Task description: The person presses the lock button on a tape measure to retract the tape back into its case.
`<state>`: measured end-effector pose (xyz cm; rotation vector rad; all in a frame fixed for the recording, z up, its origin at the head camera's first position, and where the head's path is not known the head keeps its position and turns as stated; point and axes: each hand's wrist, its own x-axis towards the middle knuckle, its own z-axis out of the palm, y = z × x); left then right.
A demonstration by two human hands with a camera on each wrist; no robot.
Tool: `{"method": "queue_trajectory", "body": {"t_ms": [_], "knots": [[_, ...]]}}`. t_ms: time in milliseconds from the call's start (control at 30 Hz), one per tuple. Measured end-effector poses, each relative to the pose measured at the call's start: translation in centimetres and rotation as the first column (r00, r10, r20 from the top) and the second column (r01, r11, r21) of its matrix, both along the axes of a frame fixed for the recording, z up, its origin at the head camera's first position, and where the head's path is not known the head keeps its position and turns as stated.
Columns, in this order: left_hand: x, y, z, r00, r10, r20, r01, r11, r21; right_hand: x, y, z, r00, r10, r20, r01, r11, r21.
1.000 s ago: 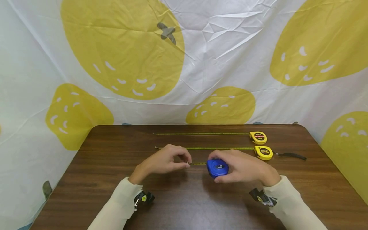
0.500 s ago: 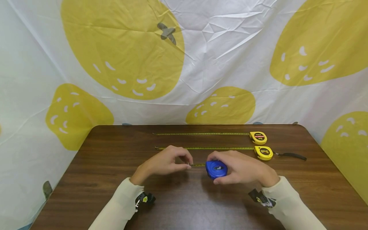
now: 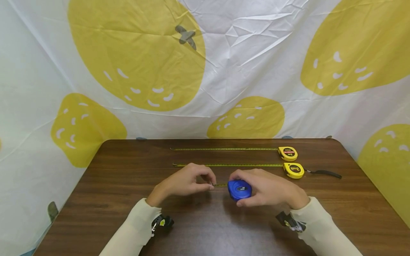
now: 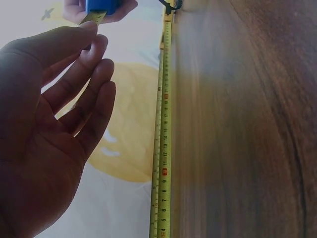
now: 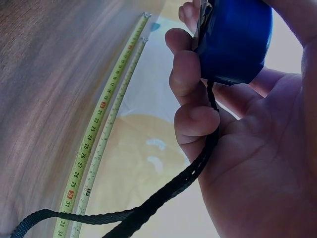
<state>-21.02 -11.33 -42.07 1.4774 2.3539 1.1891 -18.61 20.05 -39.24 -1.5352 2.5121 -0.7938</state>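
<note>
My right hand [image 3: 270, 188] grips a blue tape measure [image 3: 239, 190] by its case, fingers over the far side and thumb at the near side. A black cord [image 5: 163, 201] hangs from the case in the right wrist view. Between thumb and forefinger, my left hand [image 3: 187, 180] pinches the end of the blue tape measure's blade [image 4: 96, 18]. A short stretch of yellow blade [image 3: 221, 185] spans the gap between the hands. Beyond them lie two yellow tape measures, a nearer one [image 3: 293, 170] and a farther one [image 3: 288, 153], both with blades drawn out leftward.
The nearer blade [image 3: 250, 165] and the farther blade [image 3: 224, 149] run almost parallel across the brown wooden table [image 3: 134, 153]. A black strap [image 3: 326, 173] trails right from the nearer yellow case. Behind the table hangs a white cloth [image 3: 153, 124] with yellow fruit prints.
The blue tape measure and my right hand have shifted slightly left and toward me. My left hand has drifted slightly right, so the gap between the hands is a little narrower.
</note>
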Motion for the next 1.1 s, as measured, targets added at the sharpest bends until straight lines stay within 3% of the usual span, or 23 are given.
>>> {"method": "queue_trajectory", "body": {"t_ms": [1100], "knots": [[0.2,0.7,-0.7,1.0,0.002,-0.026,-0.003,0.999,-0.042,0.2,-1.4,-1.2,1.0,0.012,0.012,-0.012,1.0,0.01]]}}
